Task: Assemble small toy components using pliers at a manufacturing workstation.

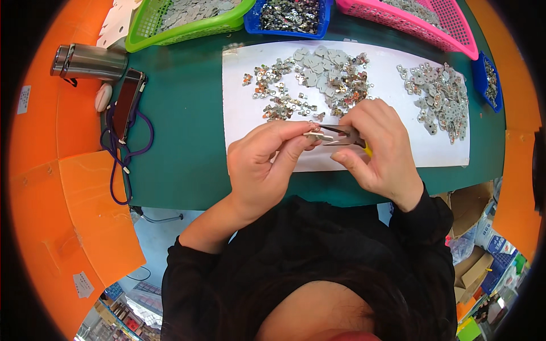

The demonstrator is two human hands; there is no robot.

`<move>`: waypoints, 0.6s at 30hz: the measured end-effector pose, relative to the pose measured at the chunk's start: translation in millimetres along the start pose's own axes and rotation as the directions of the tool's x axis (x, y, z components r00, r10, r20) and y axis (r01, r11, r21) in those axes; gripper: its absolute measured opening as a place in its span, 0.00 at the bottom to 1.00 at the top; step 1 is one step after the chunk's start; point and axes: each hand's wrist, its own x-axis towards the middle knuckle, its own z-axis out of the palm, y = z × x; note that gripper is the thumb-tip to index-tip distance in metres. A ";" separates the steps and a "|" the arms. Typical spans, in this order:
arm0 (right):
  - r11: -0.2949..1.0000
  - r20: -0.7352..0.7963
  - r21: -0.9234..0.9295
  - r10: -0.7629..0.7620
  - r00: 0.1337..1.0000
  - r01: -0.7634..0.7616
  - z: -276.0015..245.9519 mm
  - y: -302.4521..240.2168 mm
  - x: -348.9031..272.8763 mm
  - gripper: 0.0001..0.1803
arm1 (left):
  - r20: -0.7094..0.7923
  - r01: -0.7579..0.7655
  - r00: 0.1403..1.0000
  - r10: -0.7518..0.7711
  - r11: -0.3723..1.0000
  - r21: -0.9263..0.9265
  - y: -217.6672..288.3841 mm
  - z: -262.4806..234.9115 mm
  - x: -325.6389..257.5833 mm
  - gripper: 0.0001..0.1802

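Between the thumb and fingers of my left hand (pixel 259 153) is a small metal part (pixel 319 136), flat and pale, pinched near the front of the white sheet (pixel 250 102). My right hand (pixel 382 145) grips a pair of pliers (pixel 348 136) with a bit of yellow handle showing. The jaws stand apart and point left, close to the metal part; whether they touch it I cannot tell. Just beyond my hands lie a heap of flat grey plates (pixel 323 68) and loose small metal clips (pixel 284 105). Off to the right spreads a pile of fitted metal pieces (pixel 441 99).
Along the back stand a green basket (pixel 193 35), a blue bin (pixel 288 33) and a pink basket (pixel 421 35). A small blue tray (pixel 488 82) sits at the right edge. On the left are a steel flask (pixel 94 62) and a phone (pixel 126 105) with a purple cord (pixel 149 136).
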 end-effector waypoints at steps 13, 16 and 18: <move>0.997 -0.009 0.078 0.006 1.000 -0.005 7.5 -2.1 -2.4 0.21 | 0.104 -0.163 0.984 0.144 0.963 0.212 7.6 -2.1 0.5 0.05; 1.000 -0.030 0.016 -0.014 0.999 0.015 8.6 -0.2 -2.2 0.20 | 0.059 -0.145 0.989 0.136 0.975 0.169 2.7 -0.9 5.1 0.05; 1.000 -0.039 -0.007 -0.007 0.999 0.007 11.8 3.2 -1.6 0.19 | 0.069 -0.142 0.989 0.133 0.979 0.149 -1.0 -2.8 7.8 0.04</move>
